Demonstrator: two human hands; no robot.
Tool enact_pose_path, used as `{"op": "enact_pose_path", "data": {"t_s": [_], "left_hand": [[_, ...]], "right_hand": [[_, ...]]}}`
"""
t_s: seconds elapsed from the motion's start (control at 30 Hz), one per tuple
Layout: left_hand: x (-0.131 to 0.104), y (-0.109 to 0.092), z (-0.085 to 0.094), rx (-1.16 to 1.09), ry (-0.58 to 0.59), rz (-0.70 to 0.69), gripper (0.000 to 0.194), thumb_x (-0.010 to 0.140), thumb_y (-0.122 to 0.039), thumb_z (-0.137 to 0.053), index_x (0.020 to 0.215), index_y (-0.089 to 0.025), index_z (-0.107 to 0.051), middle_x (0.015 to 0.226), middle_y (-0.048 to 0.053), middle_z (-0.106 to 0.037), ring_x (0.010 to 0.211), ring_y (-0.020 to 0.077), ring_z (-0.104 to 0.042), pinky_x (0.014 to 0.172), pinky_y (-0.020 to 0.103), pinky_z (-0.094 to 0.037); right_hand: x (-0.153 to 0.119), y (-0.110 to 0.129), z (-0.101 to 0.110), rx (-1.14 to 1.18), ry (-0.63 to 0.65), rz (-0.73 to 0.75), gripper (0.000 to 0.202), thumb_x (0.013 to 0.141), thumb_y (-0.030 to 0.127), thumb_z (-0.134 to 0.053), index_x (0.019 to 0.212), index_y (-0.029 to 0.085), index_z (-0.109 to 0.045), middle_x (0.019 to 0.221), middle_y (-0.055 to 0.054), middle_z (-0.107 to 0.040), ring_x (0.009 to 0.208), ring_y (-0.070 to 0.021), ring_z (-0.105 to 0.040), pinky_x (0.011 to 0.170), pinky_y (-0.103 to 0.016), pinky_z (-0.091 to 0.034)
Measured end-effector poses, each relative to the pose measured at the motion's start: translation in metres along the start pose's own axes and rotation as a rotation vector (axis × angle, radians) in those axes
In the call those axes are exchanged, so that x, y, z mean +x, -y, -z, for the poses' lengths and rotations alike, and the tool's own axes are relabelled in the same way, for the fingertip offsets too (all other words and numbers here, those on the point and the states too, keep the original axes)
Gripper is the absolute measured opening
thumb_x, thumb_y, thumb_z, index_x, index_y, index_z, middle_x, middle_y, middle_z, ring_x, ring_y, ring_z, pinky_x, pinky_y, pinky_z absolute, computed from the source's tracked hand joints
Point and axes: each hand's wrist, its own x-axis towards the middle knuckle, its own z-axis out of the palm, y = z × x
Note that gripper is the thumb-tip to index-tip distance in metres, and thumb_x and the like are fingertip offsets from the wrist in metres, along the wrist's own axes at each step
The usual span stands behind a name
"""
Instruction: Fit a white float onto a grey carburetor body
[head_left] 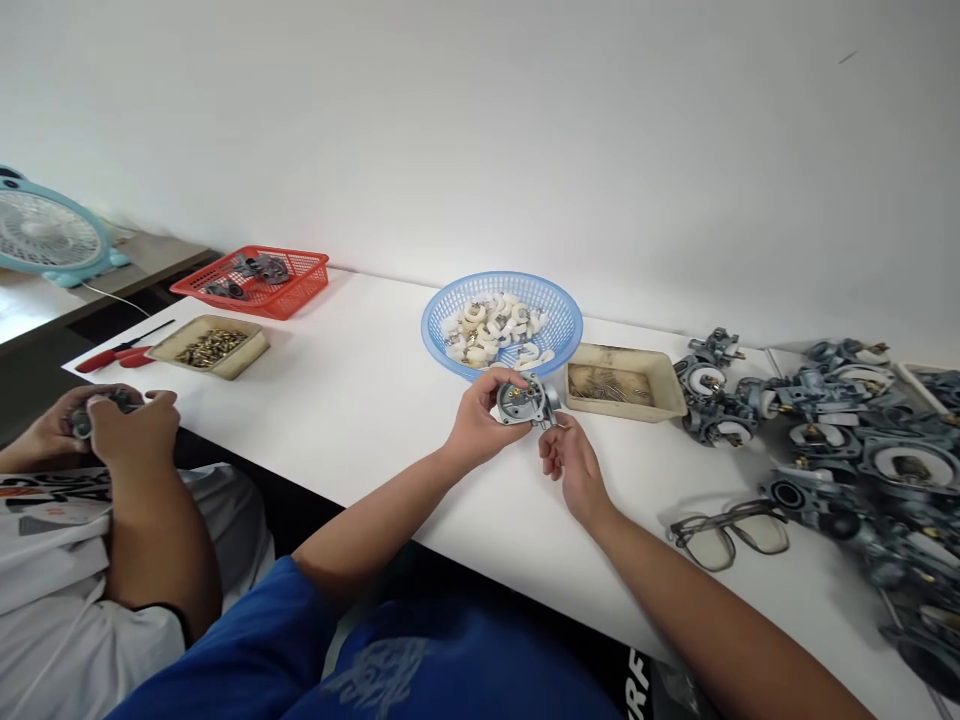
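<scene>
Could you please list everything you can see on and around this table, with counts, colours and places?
table: one, white, along the wall
blue basket: one, table middle, holds white ring-shaped parts
carburetor body: one, grey metal, held in front of the blue basket
beige tray: one, right of the blue basket, holds thin metal pins
carburetors: a pile, grey, table's right end
glasses: one pair, dark frame, near table edge
second beige tray: one, left, holds brass screws
red basket: one, far left, holds grey parts
screwdriver: one, red handle, left edge
fan: one, light blue, far left
co-worker: one, white shirt, hands on a small part
left hand: grips the carburetor body
right hand: fingertips at the body's underside
</scene>
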Motion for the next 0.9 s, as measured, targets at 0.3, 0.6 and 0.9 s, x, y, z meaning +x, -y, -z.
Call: {"op": "enact_pose_path", "data": {"t_s": [0.3,0.6,0.9], "left_hand": [[-0.042,0.005,-0.024,0.022,0.118,0.022,0.085,0.061,-0.047,-0.094,0.134,-0.023,-0.059,0.121,0.010,-0.067,0.108,0.0251,-0.069,0.098,0.038,-0.058],[-0.035,0.017,-0.018,0.082,0.230,0.252,0.109,0.070,-0.033,-0.089,0.163,-0.022,-0.033,0.135,0.012,-0.065,0.122,0.0291,-0.067,0.112,0.044,-0.052],[-0.035,0.017,-0.011,0.014,0.243,0.273,0.097,0.085,-0.044,-0.082,0.164,-0.022,-0.028,0.134,0.015,-0.066,0.121,0.0288,-0.067,0.109,0.047,-0.049]], "right_hand": [[-0.012,0.010,0.004,0.062,-0.058,0.097,0.111,0.059,0.076,-0.089,0.147,0.025,-0.045,0.125,-0.012,-0.071,0.105,-0.0325,-0.073,0.088,-0.044,-0.062],[0.002,-0.007,0.003,0.234,-0.044,-0.071,0.054,0.086,0.044,-0.085,0.128,0.020,-0.063,0.119,-0.009,-0.073,0.104,-0.0250,-0.073,0.090,-0.042,-0.063],[0.015,-0.009,0.021,0.532,0.118,-0.248,0.037,0.104,0.048,-0.062,0.121,0.015,-0.066,0.107,-0.006,-0.071,0.084,-0.0153,-0.070,0.073,-0.032,-0.062]]}}
